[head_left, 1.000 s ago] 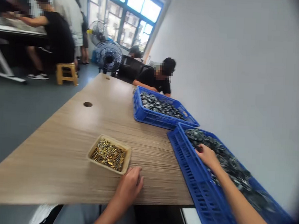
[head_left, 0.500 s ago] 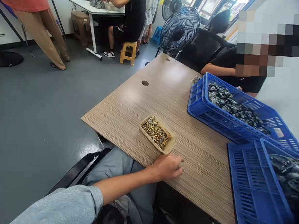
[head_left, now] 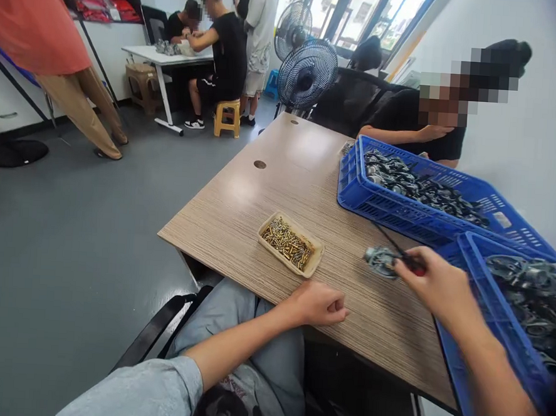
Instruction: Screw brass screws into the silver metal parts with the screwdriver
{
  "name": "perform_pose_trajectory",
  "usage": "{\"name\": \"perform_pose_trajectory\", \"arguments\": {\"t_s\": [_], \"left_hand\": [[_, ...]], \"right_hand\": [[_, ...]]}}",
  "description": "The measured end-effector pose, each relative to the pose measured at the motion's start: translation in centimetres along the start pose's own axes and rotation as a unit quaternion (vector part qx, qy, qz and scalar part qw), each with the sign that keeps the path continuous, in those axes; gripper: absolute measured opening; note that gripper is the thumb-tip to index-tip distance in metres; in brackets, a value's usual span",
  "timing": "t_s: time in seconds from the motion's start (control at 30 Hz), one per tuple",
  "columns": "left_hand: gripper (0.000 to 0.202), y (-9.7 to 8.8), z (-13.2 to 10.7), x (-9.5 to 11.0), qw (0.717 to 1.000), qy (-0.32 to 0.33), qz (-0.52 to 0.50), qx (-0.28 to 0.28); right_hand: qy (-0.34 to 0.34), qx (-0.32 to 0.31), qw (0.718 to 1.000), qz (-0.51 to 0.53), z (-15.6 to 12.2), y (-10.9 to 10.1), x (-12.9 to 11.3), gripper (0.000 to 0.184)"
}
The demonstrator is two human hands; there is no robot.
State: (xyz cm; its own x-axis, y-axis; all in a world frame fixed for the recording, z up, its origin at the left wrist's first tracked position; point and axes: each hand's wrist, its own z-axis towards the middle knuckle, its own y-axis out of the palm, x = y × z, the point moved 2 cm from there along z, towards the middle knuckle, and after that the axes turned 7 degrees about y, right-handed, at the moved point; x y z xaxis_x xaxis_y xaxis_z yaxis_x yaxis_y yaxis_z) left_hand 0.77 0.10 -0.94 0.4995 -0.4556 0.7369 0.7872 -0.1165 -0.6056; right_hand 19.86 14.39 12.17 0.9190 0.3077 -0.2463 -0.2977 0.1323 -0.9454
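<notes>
My left hand rests at the table's near edge, its fingers curled into a loose fist with nothing visible in them. A shallow beige tray sits just beyond it, full of small brass-coloured screws. Over the right part of the table, my right hand is closed around a screwdriver with a red and black handle, its dark shaft pointing up and left. The thumb and fingers of that hand also grip a grey metal part, slightly blurred.
Two blue crates full of similar metal parts stand along the right side of the wood-grain table. Across it sits a person in black. Behind are a fan and people around a white table.
My right hand has come into view from the right with the screwdriver and metal part. My left fingers have curled in more. The view has tilted up a little.
</notes>
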Motion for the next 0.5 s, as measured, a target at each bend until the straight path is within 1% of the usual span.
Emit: {"name": "perform_pose_trajectory", "arguments": {"t_s": [0.07, 0.13, 0.2, 0.3, 0.43, 0.5], "left_hand": [[0.02, 0.0, 0.1, 0.0, 1.0, -0.011, 0.004, 0.003], [0.017, 0.1, 0.2, -0.1, 0.999, -0.027, 0.003, 0.017], [0.016, 0.4, 0.4, -0.4, 0.999, -0.044, -0.004, 0.028], [0.014, 0.9, 0.7, -1.1, 0.996, -0.067, 0.001, 0.054], [0.009, 1.1, 0.8, -1.6, 0.987, -0.101, 0.013, 0.123], [0.015, 1.0, 0.8, -1.5, 0.981, -0.121, 0.006, 0.149]], "right_hand": [[-0.008, -0.019, 0.999, 0.035, -0.8, 2.8, -1.8, 0.046], [-0.009, -0.026, 0.999, 0.045, -1.5, 5.2, -2.5, 0.035], [-0.007, -0.024, 0.997, 0.066, -1.9, 7.2, -2.3, 0.029], [-0.005, -0.002, 0.993, 0.119, -2.3, 9.7, -1.5, 0.029], [-0.006, 0.025, 0.983, 0.183, -3.2, 12.2, -0.5, 0.03], [-0.006, 0.037, 0.977, 0.21, -4.0, 13.0, -0.1, 0.03]]}}
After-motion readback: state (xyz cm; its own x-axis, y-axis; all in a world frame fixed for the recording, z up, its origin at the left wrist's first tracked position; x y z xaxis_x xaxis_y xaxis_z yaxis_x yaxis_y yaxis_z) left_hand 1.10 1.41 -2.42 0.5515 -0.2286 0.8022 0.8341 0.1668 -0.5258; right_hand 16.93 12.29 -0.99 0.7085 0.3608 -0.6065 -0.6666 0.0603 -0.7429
